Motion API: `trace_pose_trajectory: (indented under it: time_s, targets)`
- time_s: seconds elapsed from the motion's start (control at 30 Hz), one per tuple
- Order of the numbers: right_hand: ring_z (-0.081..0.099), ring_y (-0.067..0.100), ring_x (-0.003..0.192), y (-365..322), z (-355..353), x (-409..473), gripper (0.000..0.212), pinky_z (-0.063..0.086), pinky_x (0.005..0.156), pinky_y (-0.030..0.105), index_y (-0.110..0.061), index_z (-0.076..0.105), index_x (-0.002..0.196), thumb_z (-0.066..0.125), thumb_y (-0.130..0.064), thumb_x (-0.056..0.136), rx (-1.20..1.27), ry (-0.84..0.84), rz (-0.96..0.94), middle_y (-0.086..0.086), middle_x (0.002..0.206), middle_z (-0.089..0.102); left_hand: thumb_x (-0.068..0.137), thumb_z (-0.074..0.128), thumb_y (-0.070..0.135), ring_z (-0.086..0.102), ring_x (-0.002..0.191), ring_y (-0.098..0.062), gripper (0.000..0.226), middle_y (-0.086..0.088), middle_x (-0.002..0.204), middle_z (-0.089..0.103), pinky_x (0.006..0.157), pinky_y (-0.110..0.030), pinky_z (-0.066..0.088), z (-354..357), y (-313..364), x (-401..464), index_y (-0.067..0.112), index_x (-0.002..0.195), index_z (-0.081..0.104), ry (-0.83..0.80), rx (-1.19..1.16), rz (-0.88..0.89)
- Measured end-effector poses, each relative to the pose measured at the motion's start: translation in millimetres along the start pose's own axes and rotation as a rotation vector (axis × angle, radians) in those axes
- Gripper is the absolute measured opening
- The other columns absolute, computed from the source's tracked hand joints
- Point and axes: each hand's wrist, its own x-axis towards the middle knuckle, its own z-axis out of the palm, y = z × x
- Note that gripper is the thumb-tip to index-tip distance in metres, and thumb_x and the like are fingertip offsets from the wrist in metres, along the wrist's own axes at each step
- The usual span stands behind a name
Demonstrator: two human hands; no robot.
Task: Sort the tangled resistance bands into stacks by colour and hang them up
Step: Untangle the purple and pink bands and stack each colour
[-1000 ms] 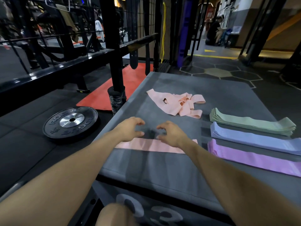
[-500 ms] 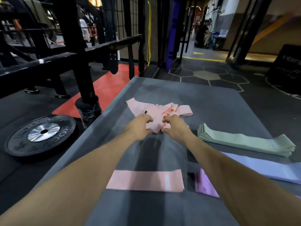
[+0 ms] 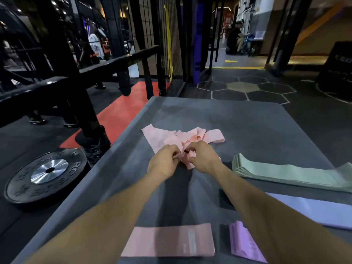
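A: What are the hands doing?

B: The left hand point(image 3: 164, 162) and right hand point(image 3: 203, 159) sit side by side at the near edge of the tangled heap of peach-pink fabric resistance bands point(image 3: 182, 139). Both are curled nearly shut, fingertips pinching folds of that heap where they meet.

A: Which way does the heap lie from them?

B: Towards twelve o'clock, touching the fingers. Its long axis runs nine to three across the grey tabletop point(image 3: 247, 122), with one loose loop trailing out at two o'clock. Neither hand is nearer; the knot lies between them, so I judge the next pull goes apart, sideways.

A: And the sorted ones?

B: One flat peach-pink band point(image 3: 167, 240) lies at six o'clock, near the body. The pale green stack point(image 3: 285, 173) sits at three o'clock, the pale blue stack point(image 3: 314, 210) at four, and the lilac stack point(image 3: 245, 242) at five. Nothing is hung yet.
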Motion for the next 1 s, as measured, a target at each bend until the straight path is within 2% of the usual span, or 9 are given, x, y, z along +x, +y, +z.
trace_pose_trajectory:
  time_s: [0.13,0.27,0.37,0.5,0.57,0.63,0.73,0.87,1.0]
  targets:
    - [0.061,0.029,0.095,-21.5,-12.6,-28.8,0.022,0.048,0.081,0.032,-0.008,0.069,0.1,0.054,-0.007,0.084,0.001,0.069,0.001,0.012,0.104,0.065,0.085,0.052,0.004,0.059,0.084,-0.028,0.02,-0.002,0.086,0.062,0.077,-0.035,0.049,-37.5,4.7,-13.2,0.022,0.076,0.055,0.086,-0.187,0.025]
    - [0.058,0.028,0.102,-53.1,-29.1,-60.9,0.026,0.045,0.085,0.028,-0.008,0.066,0.108,0.058,-0.008,0.084,0.048,0.104,-0.018,0.012,0.112,0.063,0.087,0.055,0.003,0.055,0.082,-0.022,0.013,-0.005,0.087,0.061,0.08,-0.033,0.047,-85.9,17.3,-41.6,0.015,0.084,0.058,0.132,-0.296,0.022]
    - [0.058,0.028,0.106,-81.7,-44.1,-82.8,0.031,0.047,0.091,0.034,-0.007,0.063,0.115,0.062,-0.009,0.084,0.055,0.102,-0.05,0.01,0.116,0.063,0.089,0.054,0.005,0.053,0.082,-0.017,0.011,-0.003,0.087,0.059,0.071,-0.026,0.045,-121.7,26.6,-69.3,0.015,0.087,0.057,0.126,-0.408,0.015]
    - [0.06,0.025,0.099,-111.9,-55.2,-108.3,0.024,0.041,0.076,0.025,-0.011,0.064,0.104,0.069,-0.016,0.081,0.142,0.112,-0.111,0.006,0.104,0.066,0.092,0.052,0.009,0.051,0.077,-0.012,0.01,-0.001,0.088,0.058,0.066,-0.021,0.042,-158.0,40.8,-103.9,0.016,0.096,0.058,0.128,-0.553,0.0]
    - [0.057,0.025,0.086,-122.4,-58.7,-119.7,0.008,0.034,0.063,0.026,-0.018,0.059,0.08,0.065,-0.014,0.083,0.118,0.128,-0.135,0.002,0.083,0.061,0.091,0.054,0.01,0.051,0.077,-0.014,0.011,-0.002,0.089,0.06,0.072,-0.024,0.042,-169.5,44.6,-117.0,0.019,0.09,0.06,0.142,-0.592,-0.008]
    - [0.047,0.021,0.074,-129.9,-63.4,-130.6,0.025,0.027,0.054,0.028,-0.019,0.047,0.065,0.061,-0.014,0.086,0.093,0.173,-0.168,-0.001,0.067,0.05,0.09,0.056,0.013,0.052,0.079,-0.016,0.014,-0.004,0.09,0.061,0.074,-0.029,0.043,-178.3,47.8,-130.4,0.023,0.082,0.062,0.142,-0.614,-0.007]
    - [0.045,0.021,0.07,-136.9,-70.5,-146.9,0.02,0.031,0.06,0.031,-0.012,0.056,0.066,0.061,-0.012,0.086,0.099,0.201,-0.209,0.005,0.066,0.052,0.09,0.058,0.013,0.052,0.075,-0.015,0.016,-0.004,0.085,0.061,0.074,-0.028,0.044,-186.4,50.8,-149.9,0.023,0.078,0.061,0.149,-0.652,-0.005]
    - [0.055,0.022,0.069,-142.6,-78.9,-167.1,0.009,0.04,0.058,0.023,-0.005,0.071,0.082,0.064,-0.01,0.083,0.135,0.244,-0.23,0.004,0.067,0.062,0.09,0.06,0.013,0.049,0.063,-0.013,0.015,0.0,0.072,0.057,0.054,-0.019,0.039,-192.6,51.7,-170.3,0.021,0.077,0.058,0.152,-0.714,-0.043]
    - [0.057,0.019,0.072,-146.5,-91.2,-177.5,0.012,0.041,0.062,0.026,-0.009,0.072,0.083,0.062,-0.003,0.079,0.16,0.294,-0.213,0.004,0.074,0.065,0.091,0.057,0.004,0.056,0.076,-0.017,0.019,-0.003,0.079,0.06,0.072,-0.031,0.051,-197.6,54.2,-181.3,0.016,0.076,0.058,0.136,-0.856,-0.071]
